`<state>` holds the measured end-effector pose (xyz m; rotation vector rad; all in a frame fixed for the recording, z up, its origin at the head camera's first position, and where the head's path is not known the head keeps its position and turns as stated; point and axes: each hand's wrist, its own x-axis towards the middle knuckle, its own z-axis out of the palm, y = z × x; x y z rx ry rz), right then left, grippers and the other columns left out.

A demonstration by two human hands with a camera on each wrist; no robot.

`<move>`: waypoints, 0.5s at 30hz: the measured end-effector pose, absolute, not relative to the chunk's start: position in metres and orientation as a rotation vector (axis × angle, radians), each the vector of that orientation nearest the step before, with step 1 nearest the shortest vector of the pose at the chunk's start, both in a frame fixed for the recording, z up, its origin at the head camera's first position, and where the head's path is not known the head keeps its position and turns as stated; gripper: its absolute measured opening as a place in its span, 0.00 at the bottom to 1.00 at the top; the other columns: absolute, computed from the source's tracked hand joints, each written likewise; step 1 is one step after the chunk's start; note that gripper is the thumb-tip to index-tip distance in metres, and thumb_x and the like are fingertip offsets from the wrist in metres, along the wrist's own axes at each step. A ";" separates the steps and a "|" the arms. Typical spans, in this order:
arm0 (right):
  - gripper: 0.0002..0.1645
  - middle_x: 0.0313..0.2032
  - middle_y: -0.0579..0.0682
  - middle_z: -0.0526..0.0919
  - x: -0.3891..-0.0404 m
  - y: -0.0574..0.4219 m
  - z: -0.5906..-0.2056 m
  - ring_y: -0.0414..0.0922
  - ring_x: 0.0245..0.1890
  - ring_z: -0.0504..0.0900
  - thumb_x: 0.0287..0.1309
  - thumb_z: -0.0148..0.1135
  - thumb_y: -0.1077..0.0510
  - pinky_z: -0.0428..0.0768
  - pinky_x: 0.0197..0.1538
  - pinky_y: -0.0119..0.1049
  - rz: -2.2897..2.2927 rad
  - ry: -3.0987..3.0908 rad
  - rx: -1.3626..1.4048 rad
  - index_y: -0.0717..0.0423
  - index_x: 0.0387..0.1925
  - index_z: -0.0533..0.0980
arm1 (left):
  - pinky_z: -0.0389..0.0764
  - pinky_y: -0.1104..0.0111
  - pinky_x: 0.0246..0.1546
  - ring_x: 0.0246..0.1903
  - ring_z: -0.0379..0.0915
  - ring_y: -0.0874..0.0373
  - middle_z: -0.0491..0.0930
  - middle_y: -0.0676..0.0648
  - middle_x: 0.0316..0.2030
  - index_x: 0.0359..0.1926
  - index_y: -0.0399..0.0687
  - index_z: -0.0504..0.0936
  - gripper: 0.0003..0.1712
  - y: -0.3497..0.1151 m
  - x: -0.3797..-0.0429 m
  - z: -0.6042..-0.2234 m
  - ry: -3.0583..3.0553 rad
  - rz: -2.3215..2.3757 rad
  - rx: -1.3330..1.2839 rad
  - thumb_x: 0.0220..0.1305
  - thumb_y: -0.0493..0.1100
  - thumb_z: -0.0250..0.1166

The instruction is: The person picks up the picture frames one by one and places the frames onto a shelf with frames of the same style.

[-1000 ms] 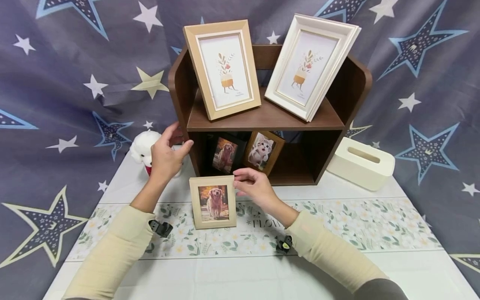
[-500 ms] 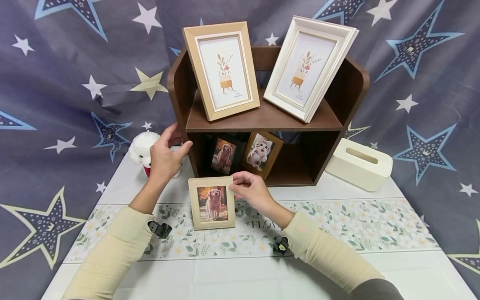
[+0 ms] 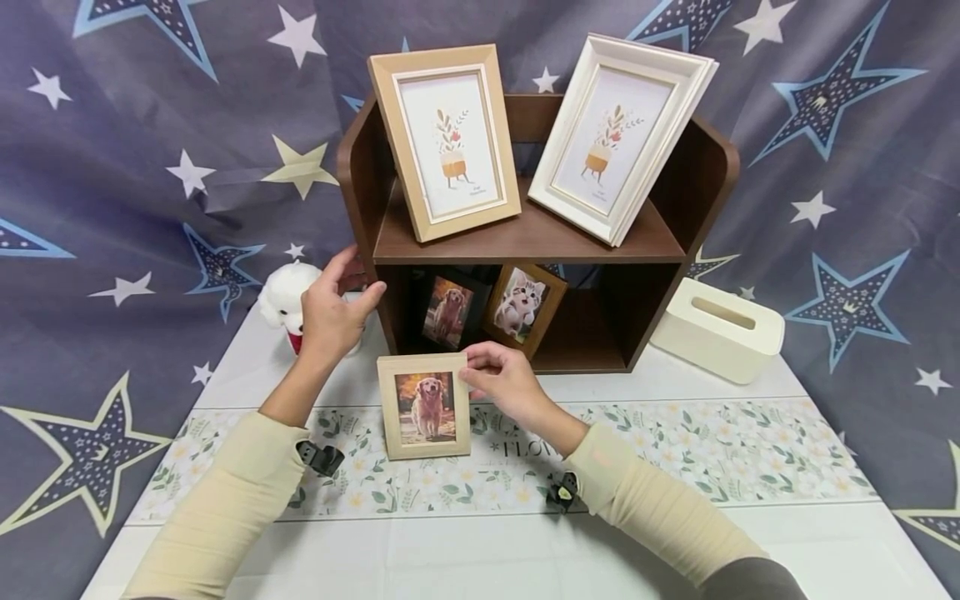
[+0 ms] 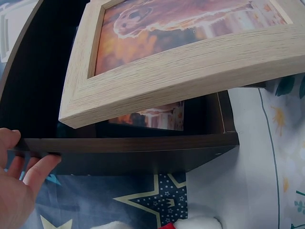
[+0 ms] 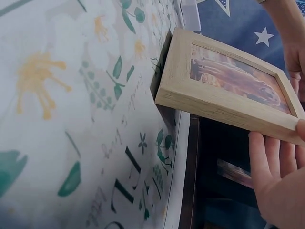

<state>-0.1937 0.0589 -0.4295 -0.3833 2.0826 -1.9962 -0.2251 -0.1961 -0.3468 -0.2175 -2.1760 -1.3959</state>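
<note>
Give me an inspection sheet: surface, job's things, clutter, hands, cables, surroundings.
Surface: white tabletop with floral band.
Job's things: light wood frame (dog photo), held in front of the brown shelf.
Clutter: black frame and kitten-photo frame on lower level; beige frame and white frame above; plush dog and cream box beside the shelf.
Hands: right hand holds the light wood frame; left hand grips the shelf's side.
Cables: nothing seen.
Surroundings: grey star-patterned fabric.

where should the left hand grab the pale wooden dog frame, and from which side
The pale wooden frame is probably best pinched by its left bar, with the left hand coming from the left: that bar is straight and uncovered, while the right hand holds the right edge near the top.
</note>
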 end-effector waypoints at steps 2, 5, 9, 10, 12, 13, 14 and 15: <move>0.16 0.39 0.52 0.84 -0.194 0.060 -0.428 0.39 0.34 0.84 0.63 0.67 0.66 0.89 0.43 0.53 -1.995 2.085 -0.385 0.65 0.52 0.79 | 0.79 0.81 0.50 0.49 0.82 0.50 0.84 0.36 0.54 0.67 0.38 0.75 0.32 -0.196 -0.225 -0.347 -2.175 -1.395 -0.219 0.61 0.32 0.70; 0.15 0.39 0.53 0.85 -0.194 0.061 -0.426 0.39 0.34 0.85 0.63 0.67 0.67 0.89 0.42 0.52 -1.987 2.090 -0.389 0.65 0.52 0.80 | 0.80 0.78 0.51 0.49 0.82 0.48 0.84 0.36 0.54 0.67 0.39 0.75 0.32 -0.196 -0.225 -0.347 -2.177 -1.391 -0.221 0.62 0.32 0.70; 0.16 0.41 0.57 0.85 -0.193 0.065 -0.421 0.40 0.35 0.86 0.63 0.67 0.67 0.89 0.42 0.52 -1.986 2.092 -0.398 0.65 0.52 0.80 | 0.79 0.80 0.50 0.50 0.83 0.45 0.84 0.36 0.54 0.67 0.40 0.76 0.31 -0.197 -0.226 -0.348 -2.178 -1.387 -0.220 0.62 0.33 0.70; 0.17 0.41 0.57 0.85 -0.193 0.066 -0.420 0.41 0.36 0.86 0.63 0.67 0.67 0.89 0.43 0.52 -1.989 2.089 -0.397 0.65 0.53 0.79 | 0.78 0.81 0.50 0.51 0.83 0.44 0.84 0.36 0.54 0.67 0.40 0.76 0.31 -0.197 -0.225 -0.348 -2.177 -1.386 -0.220 0.62 0.33 0.70; 0.17 0.42 0.57 0.85 -0.193 0.069 -0.419 0.41 0.36 0.86 0.63 0.67 0.67 0.88 0.44 0.54 -1.994 2.085 -0.390 0.64 0.53 0.79 | 0.78 0.81 0.50 0.51 0.83 0.44 0.84 0.36 0.54 0.67 0.40 0.76 0.31 -0.197 -0.226 -0.348 -2.176 -1.387 -0.221 0.62 0.33 0.70; 0.17 0.42 0.57 0.85 -0.193 0.070 -0.418 0.41 0.37 0.86 0.63 0.66 0.67 0.88 0.45 0.56 -1.998 2.081 -0.387 0.64 0.54 0.79 | 0.79 0.80 0.51 0.51 0.83 0.44 0.84 0.36 0.54 0.67 0.40 0.76 0.31 -0.197 -0.226 -0.348 -2.176 -1.387 -0.221 0.62 0.33 0.70; 0.17 0.43 0.57 0.85 -0.193 0.072 -0.418 0.41 0.37 0.86 0.64 0.66 0.67 0.88 0.46 0.57 -2.002 2.078 -0.384 0.64 0.54 0.79 | 0.80 0.77 0.52 0.51 0.83 0.44 0.84 0.36 0.54 0.67 0.40 0.76 0.31 -0.197 -0.226 -0.348 -2.177 -1.386 -0.221 0.62 0.33 0.70; 0.17 0.43 0.57 0.85 -0.193 0.073 -0.418 0.41 0.37 0.86 0.64 0.66 0.67 0.87 0.46 0.57 -2.003 2.082 -0.381 0.64 0.54 0.79 | 0.81 0.73 0.53 0.51 0.83 0.45 0.84 0.36 0.54 0.67 0.40 0.76 0.31 -0.197 -0.226 -0.348 -2.179 -1.384 -0.219 0.62 0.33 0.70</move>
